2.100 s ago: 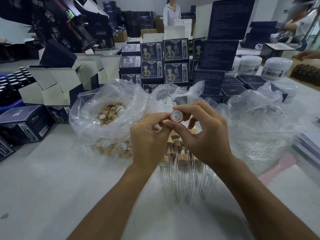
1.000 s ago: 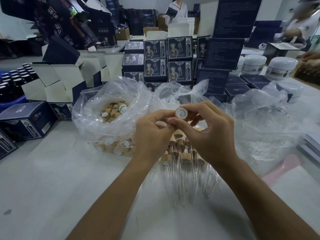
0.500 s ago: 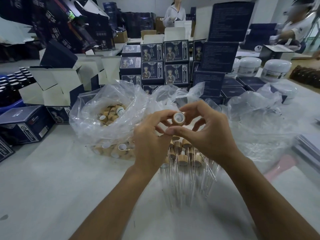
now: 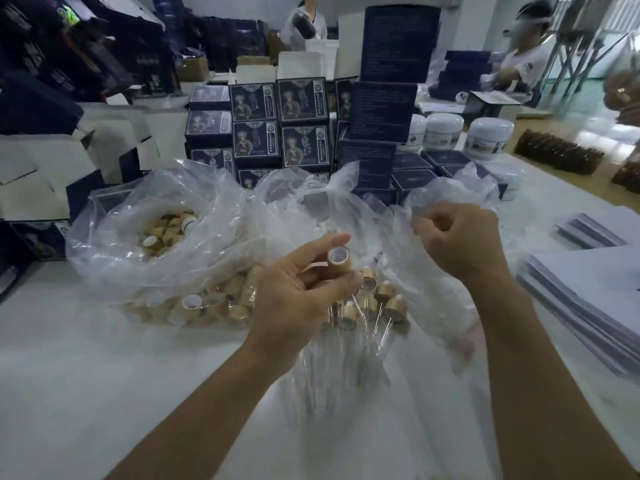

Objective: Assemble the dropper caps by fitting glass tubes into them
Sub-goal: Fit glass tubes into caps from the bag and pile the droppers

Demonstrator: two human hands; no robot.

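Right hand (image 4: 460, 242) had left the dropper cap (image 4: 340, 261) for the clear bag (image 4: 446, 199) at two o'clock, fingers curled, contents untellable; left hand (image 4: 298, 292) pinched the cap, tube-fetching step, insertion likely next.

A white counter (image 4: 86, 393) fills the foreground — behind it dark blue printed boxes (image 4: 301, 98) rise in stacks, with opened white cartons (image 4: 45, 168) at the left. White jars (image 4: 488, 135) stand to the right, near a stack of flat sheets (image 4: 588, 292). Pale walls (image 4: 467, 19) sit behind — two people work farther back, under even light.
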